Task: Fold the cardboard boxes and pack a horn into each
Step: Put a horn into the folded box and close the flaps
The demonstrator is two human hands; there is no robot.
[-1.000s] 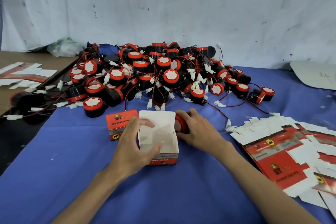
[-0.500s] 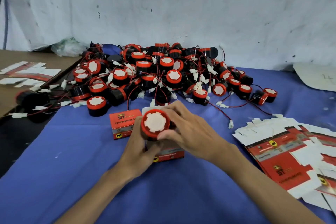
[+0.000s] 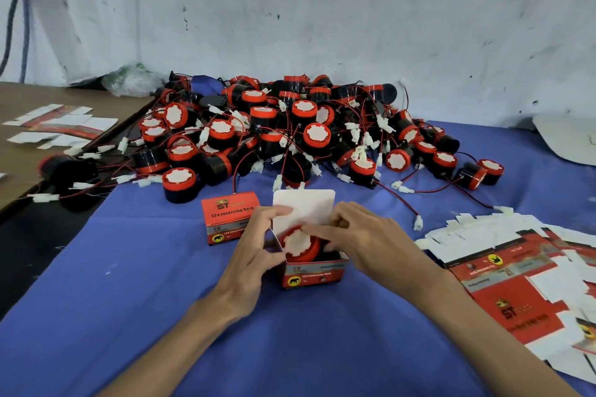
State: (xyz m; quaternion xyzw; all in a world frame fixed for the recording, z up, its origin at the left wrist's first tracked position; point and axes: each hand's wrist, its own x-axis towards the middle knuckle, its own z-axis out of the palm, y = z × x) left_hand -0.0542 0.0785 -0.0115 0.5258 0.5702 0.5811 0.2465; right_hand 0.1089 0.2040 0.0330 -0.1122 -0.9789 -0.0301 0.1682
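Red open box (image 3: 311, 271) in left fingers (image 3: 273, 213): maybe "12V reversing horn".

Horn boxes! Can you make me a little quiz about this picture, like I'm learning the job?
1. True or false: the horn in the open box has its white face pointing up.
2. Where does the closed box stand? A) to the left of the open box, B) inside it, C) on top of it.
3. Fill in the gap: the flat cartons lie on the person's ____ side.

Key: 1 true; 2 A; 3 right.
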